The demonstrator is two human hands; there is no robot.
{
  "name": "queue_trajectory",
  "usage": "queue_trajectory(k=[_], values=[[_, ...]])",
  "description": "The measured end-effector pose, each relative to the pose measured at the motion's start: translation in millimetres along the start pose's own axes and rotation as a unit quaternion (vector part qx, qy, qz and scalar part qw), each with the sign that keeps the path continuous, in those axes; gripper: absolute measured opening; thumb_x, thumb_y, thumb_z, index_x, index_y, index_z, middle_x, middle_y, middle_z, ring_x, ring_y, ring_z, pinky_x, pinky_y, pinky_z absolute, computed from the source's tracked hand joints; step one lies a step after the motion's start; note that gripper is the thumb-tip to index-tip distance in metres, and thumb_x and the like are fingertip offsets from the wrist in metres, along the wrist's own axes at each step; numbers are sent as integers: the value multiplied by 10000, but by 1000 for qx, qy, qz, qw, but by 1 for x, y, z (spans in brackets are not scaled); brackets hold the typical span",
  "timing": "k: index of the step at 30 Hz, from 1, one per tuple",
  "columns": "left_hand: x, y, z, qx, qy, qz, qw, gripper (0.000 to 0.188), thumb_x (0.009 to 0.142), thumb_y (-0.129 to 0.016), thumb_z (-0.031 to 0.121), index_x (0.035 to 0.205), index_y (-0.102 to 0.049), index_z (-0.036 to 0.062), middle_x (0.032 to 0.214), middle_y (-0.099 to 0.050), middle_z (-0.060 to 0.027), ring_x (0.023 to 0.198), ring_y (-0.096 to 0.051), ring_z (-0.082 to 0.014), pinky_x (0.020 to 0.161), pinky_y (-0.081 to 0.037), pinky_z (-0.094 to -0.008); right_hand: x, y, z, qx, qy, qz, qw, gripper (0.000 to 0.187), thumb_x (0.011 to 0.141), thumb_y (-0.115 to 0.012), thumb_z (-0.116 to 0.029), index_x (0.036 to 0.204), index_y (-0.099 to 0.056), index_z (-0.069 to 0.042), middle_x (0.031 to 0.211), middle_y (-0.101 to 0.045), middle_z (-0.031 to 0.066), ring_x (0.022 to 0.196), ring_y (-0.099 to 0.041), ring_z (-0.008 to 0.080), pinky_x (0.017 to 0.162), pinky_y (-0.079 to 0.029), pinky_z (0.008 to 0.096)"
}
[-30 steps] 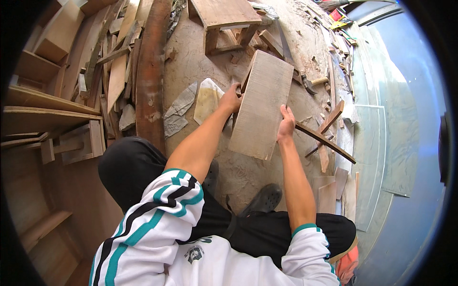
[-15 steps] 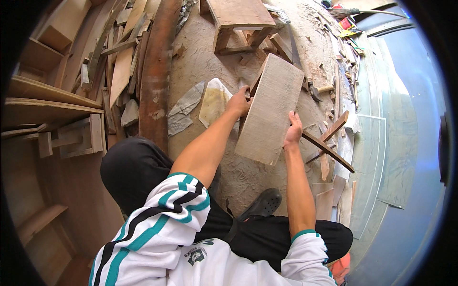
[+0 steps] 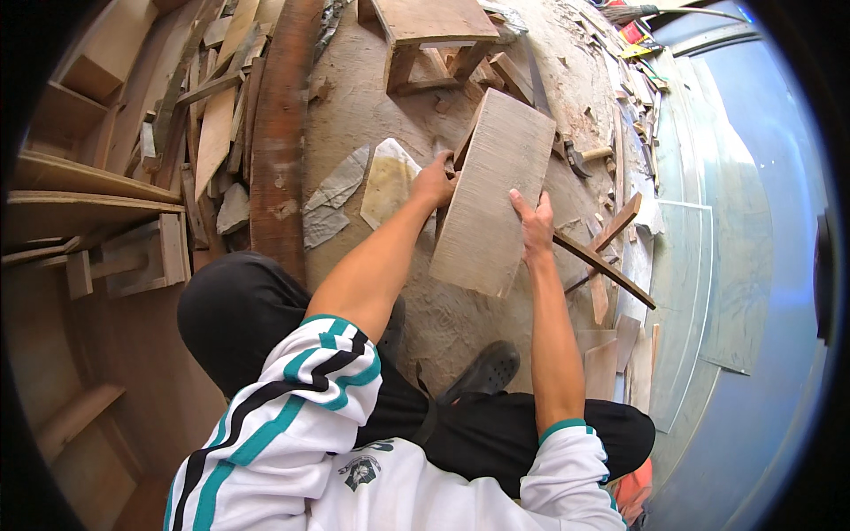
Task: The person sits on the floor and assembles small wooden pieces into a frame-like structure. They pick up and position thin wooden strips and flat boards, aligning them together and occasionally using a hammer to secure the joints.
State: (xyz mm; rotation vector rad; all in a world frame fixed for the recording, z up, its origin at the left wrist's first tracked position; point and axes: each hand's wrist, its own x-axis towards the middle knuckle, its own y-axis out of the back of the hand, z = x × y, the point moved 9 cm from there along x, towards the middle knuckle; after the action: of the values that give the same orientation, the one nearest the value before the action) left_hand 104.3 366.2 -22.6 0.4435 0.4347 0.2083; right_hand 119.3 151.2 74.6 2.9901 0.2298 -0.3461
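Note:
Between my hands is a small wooden stool (image 3: 496,190), its broad pale panel turned up toward me and tilted. My left hand (image 3: 435,181) is wrapped round its left edge, with the fingertips partly hidden behind the panel. On the other side my right hand (image 3: 535,226) grips the right edge, its thumb and a finger resting on the panel's face. Dark wooden strips (image 3: 606,270) stick out to the right, beyond my right hand; whether they join the held piece I cannot tell. A white stained sheet scrap (image 3: 387,184) lies beside my left hand.
A similar wooden stool (image 3: 432,26) stands ahead. A hammer (image 3: 580,161) and a handsaw (image 3: 537,78) lie right of the held piece. Wood offcuts (image 3: 217,133) heap at the left by a long reddish-brown beam (image 3: 282,150). Glass sheets (image 3: 682,301) lie at the right.
My right hand has shifted up and inward, its thumb now over the panel's face. The held piece has turned slightly, and the view has shifted a little.

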Motion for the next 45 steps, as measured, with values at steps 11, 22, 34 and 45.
queue_trajectory(k=[11,22,34,45], values=[[11,-3,-9,-54,-50,2,997,756,774,-748,452,1413,-447,184,1213,-651,-178,1117,-626,-332,938,-486,-385,1,-11,1,12,-12,-25,1000,605,871,-720,-216,1288,-397,81,1198,-568,240,1073,-595,288,906,-510,367],[25,-14,-23,-115,-66,-37,990,875,726,-827,381,1438,-408,92,1336,-581,-157,1204,-573,-280,999,-451,-352,4,-2,3,-25,-16,2,1000,553,860,-724,-205,1254,-447,67,1168,-601,226,1027,-625,262,886,-527,355],[11,-6,-15,-247,-55,-88,963,799,810,-777,199,1458,-334,52,1336,-548,-144,1133,-566,-205,955,-463,-335,-1,-14,-8,-34,-11,2,999,536,803,-733,-276,1162,-517,58,1100,-629,211,988,-634,280,868,-516,362],[-7,-32,-12,-398,39,-238,885,676,881,-694,247,1437,-370,40,1331,-541,-129,1155,-549,-212,944,-465,-338,4,-39,0,86,-33,-38,995,529,831,-716,-245,1206,-498,58,1132,-613,222,1008,-633,261,873,-527,348]])
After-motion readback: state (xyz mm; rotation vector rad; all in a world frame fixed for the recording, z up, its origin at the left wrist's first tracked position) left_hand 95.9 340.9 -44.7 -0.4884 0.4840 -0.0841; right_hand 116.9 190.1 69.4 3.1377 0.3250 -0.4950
